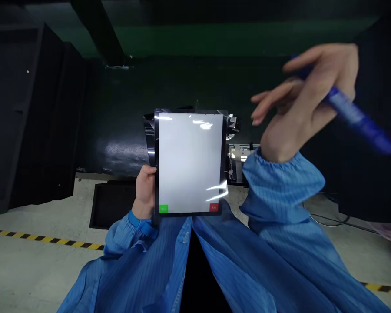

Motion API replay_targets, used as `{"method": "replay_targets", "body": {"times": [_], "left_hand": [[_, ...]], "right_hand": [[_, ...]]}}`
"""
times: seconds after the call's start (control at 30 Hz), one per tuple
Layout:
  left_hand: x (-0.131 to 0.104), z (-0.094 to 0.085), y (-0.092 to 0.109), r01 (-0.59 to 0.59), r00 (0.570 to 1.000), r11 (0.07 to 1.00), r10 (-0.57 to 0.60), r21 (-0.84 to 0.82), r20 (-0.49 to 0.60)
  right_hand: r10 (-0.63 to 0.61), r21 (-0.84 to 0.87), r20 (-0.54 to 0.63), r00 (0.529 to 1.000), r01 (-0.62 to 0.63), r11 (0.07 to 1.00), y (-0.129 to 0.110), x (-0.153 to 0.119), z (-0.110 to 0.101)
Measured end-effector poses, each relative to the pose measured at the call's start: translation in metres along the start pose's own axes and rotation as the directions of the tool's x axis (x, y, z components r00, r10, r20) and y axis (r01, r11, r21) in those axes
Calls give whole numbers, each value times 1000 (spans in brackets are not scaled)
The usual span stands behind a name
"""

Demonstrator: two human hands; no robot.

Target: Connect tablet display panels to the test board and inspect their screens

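Observation:
A black-framed panel [189,165] with a lit white screen stands in front of my body, a green box at its lower left and a red one at its lower right. My left hand [145,187] grips the panel's left edge, the thumb on its front. Raised at the upper right, my right hand [313,87] holds a blue marker-like pen [361,117] that is blurred by motion. The pen lies between thumb and fingers and points down to the right, well apart from the panel.
Behind the panel is a dark bench [124,148]. An opened device with exposed parts [239,158] lies right of the panel. Large black boxes [42,121] stand at the left, and a black tray [109,206] is below the bench edge. Cables [332,221] hang at the lower right.

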State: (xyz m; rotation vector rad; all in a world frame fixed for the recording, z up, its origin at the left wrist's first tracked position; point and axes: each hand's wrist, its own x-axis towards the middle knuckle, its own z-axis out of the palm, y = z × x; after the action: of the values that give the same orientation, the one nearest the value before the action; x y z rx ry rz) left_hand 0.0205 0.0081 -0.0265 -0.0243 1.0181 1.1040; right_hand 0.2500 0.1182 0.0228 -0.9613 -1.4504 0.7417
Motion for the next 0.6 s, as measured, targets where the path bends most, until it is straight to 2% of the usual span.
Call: {"method": "replay_targets", "body": {"times": [0.03,0.07,0.1,0.13,0.17,0.2,0.23,0.27,0.33,0.43,0.5,0.6], "left_hand": [[0,1,0,-4,1000,1000,4,-2,14],[0,2,1,-7,999,1000,7,-4,35],[0,3,1,-6,998,1000,6,-6,59],[-1,4,1,0,996,1000,0,-7,86],[-2,4,1,10,994,1000,-9,-9,112],[-2,4,1,22,990,1000,-20,-11,138],[-3,4,1,29,987,999,-26,-15,158],[-4,3,2,32,984,999,-28,-20,176],[-4,1,3,20,981,999,-13,-33,193],[0,-5,4,-8,977,999,16,-37,211],[5,-9,4,-37,969,999,44,-35,242],[11,-13,5,-92,951,995,100,-39,292]], "right_hand": [[-51,-56,95,994,57,997,-5,-7,2],[-116,-117,233,965,146,982,-9,-15,6],[-189,-164,383,904,267,950,-12,-24,12],[-227,-182,537,812,375,909,-14,-34,20],[-234,-204,633,738,451,869,-15,-43,27],[-227,-240,689,688,512,825,-15,-52,34],[-222,-273,720,658,561,781,-14,-61,38],[-233,-304,723,650,602,738,-12,-68,41],[-305,-329,694,653,663,672,-11,-80,39],[-406,-327,604,686,678,658,-15,-87,25],[-405,-375,515,755,623,686,-18,-86,9],[-343,-543,255,904,427,723,-10,-84,-22]]}}
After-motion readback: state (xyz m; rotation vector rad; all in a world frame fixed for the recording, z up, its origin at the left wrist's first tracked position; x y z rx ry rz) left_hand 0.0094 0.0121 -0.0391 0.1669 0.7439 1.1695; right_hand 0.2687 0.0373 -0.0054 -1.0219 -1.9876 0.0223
